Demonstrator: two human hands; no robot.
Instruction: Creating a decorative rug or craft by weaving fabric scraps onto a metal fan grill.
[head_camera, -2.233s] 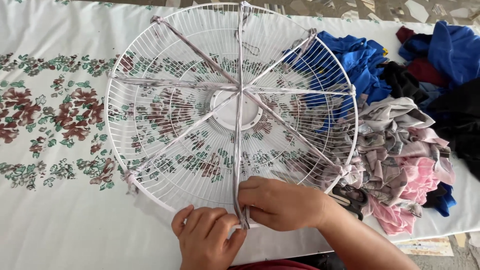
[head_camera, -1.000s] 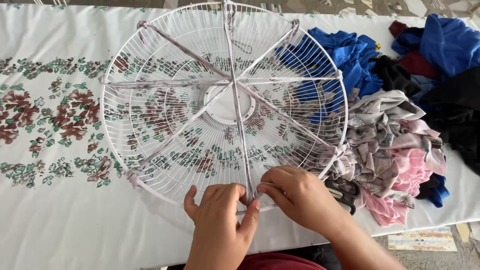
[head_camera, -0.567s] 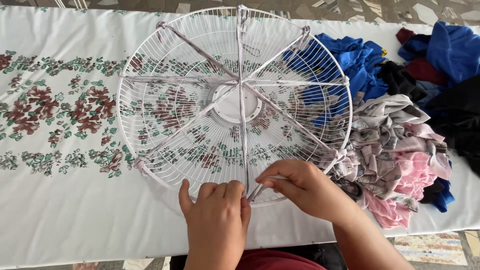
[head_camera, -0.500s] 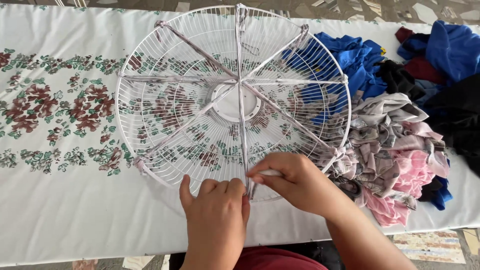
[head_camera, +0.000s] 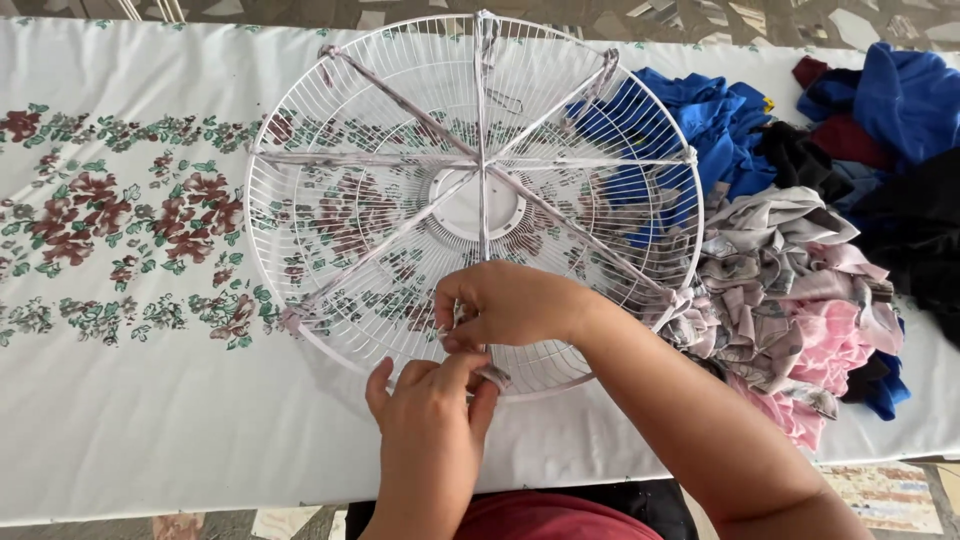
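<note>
White cloth covers the table nearest you, plain at the front edge and printed with a band of dark red and green flowers farther back. Your left hand sits at the near rim of a round white wire fan guard, fingers curled and pinching a strip of pale fabric where it wraps the rim. Your right hand reaches in from the right just above it, closed around the same strip on the wire. Keep the strip taut with the left pinch while the right hand works, so the wrap sits flat against the rim and does not slip along it. Beyond your hands, more fabric strips run like spokes from the rim to the guard's white centre disc. Farther right lies a heap of clothes in grey, pink, blue, dark red and black, touching the guard's edge. Your fingertips hide the knot or fold itself, so its form cannot be made out, and the heap is cut off at the right.
</note>
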